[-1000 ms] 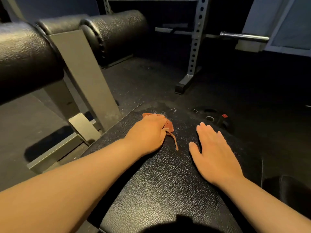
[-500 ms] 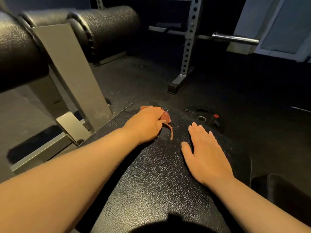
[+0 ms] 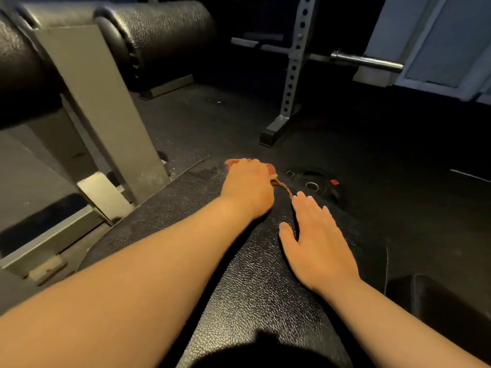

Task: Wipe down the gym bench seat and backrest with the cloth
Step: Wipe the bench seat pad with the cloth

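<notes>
A black textured bench pad (image 3: 255, 282) fills the lower middle of the head view. My left hand (image 3: 248, 188) lies near the pad's far end, curled over a small reddish cloth (image 3: 279, 181) and pressing it onto the pad. Most of the cloth is hidden under the hand; an edge shows at the fingertips and a thin strip trails to the right. My right hand (image 3: 316, 240) rests flat on the pad with straight fingers, just right of the left hand and nearer to me.
A grey steel frame (image 3: 101, 107) with black roller pads (image 3: 162, 35) stands at left. A perforated rack upright (image 3: 293, 70) and a barbell end (image 3: 366, 61) are behind. A black weight plate (image 3: 313, 185) lies on the dark floor beyond the pad.
My left hand with the cloth has slid a little to the right along the pad's far end, closer to the right hand. The right hand stays flat in place.
</notes>
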### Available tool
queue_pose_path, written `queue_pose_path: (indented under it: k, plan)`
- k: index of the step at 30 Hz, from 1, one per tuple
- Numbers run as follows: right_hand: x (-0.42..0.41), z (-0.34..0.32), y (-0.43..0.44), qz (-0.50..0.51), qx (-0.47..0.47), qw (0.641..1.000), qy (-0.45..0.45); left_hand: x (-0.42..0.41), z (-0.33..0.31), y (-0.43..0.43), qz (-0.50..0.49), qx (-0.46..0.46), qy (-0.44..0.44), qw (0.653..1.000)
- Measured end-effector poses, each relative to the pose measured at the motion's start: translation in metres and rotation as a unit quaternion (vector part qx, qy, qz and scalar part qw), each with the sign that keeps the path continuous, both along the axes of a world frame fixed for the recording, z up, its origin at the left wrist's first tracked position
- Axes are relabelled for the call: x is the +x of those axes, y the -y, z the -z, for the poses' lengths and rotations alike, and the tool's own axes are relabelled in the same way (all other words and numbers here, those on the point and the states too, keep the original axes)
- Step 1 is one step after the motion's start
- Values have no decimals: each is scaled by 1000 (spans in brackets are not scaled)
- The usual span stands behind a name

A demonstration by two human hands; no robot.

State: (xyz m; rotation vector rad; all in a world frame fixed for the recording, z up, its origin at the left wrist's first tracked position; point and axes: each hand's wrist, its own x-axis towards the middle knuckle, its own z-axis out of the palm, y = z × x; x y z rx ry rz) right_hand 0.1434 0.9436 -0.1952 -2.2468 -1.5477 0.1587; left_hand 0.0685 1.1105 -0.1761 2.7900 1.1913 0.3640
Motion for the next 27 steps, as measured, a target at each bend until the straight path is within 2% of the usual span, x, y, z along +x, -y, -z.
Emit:
queue_pose_path:
  k: [1,3,5,6,7,8,10,11,13,16,19,21,23,25,27]
  plan:
    - [0,-1,1,-6,9,1000,-4,6,5,18,55,-15,23,998]
    - [-1,-3,2,0,28,999,-27,4,9,37,158,-100,69,980]
    - [-2,-4,3,20,12,999,-26,-11,0,23,180,-201,78,960]
    - [-2,-3,3,37,2,999,-12,-16,-3,9,157,-216,78,961]
    - [-1,-3,3,55,-6,998,1,-19,-5,-7,110,-202,80,970]
    - [-2,-3,3,74,-14,997,5,-21,-7,-21,45,-151,62,985]
    - [-4,-3,3,102,-26,994,-4,-15,-6,-30,-50,6,-17,999]
    - [-4,-3,3,111,-30,993,-8,-6,-4,-24,-53,48,-36,997]
    - [-4,-4,4,122,-35,992,-9,11,3,-1,20,52,-9,998]
    - [-4,-6,4,120,-39,992,-12,12,12,35,188,-48,59,979]
    - [-2,-4,3,117,-44,992,-4,-5,1,16,223,-174,56,958]
    - [0,-3,3,120,-50,991,3,-22,0,-19,156,-189,72,967]
    - [0,-2,2,117,-51,992,6,-41,-1,-52,24,-98,57,993]
    - [-1,-3,0,113,-54,992,11,-45,1,-54,-83,-26,23,996]
    - [-2,-3,0,108,-44,993,17,-31,2,-31,-78,-5,17,997]
